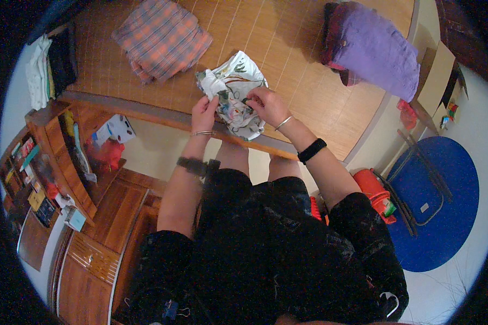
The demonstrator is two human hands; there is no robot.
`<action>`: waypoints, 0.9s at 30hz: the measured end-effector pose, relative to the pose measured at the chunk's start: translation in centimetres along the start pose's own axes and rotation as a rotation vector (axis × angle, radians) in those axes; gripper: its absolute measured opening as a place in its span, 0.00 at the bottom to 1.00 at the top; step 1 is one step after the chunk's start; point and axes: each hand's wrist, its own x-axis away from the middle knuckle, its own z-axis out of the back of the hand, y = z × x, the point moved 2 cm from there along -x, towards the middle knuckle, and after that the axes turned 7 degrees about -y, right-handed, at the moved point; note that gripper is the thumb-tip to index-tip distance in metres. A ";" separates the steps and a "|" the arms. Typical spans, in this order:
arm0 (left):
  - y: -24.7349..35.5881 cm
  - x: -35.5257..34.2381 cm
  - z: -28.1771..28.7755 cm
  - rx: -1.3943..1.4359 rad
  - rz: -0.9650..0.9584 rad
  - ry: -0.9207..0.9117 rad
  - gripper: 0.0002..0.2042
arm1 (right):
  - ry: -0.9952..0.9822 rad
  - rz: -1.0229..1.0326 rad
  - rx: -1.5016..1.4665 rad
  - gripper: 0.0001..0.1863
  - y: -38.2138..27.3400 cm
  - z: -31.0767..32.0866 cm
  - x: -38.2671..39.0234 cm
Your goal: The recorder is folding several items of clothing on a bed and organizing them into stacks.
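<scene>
A crumpled white cloth (pixel 239 73) with a green and brown leaf print lies bunched at the near edge of the mat-covered bed (pixel 295 70). My left hand (pixel 205 112) pinches its left side between thumb and fingers. On the other side, my right hand (pixel 269 106) has its fingers closed on a fold of the same cloth. Part of the fabric between the hands is gathered up, so its full shape is hidden. I cannot make out whether it is a garment.
A folded orange-and-grey plaid cloth (pixel 162 40) lies at the far left, a folded purple cloth (pixel 377 51) at the far right. A wooden cabinet (pixel 106 211) stands left; a blue round folding table (pixel 453 200) and a red bucket (pixel 370 187) are at right.
</scene>
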 end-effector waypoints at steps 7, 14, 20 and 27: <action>-0.3 0.8 0.0 0.029 -0.123 -0.072 0.07 | 0.044 0.084 -0.227 0.17 -7.6 0.4 0.1; 2.3 2.4 -1.8 0.141 -0.092 -0.136 0.06 | 0.083 0.017 0.110 0.14 -8.4 1.5 -1.3; 1.8 1.6 -0.5 -0.003 -0.108 -0.013 0.06 | 0.184 -0.096 -0.282 0.08 -2.9 -0.1 -2.3; 0.5 0.8 1.8 0.119 -0.182 -0.045 0.07 | 0.182 -0.302 -0.623 0.05 5.0 -3.8 -1.7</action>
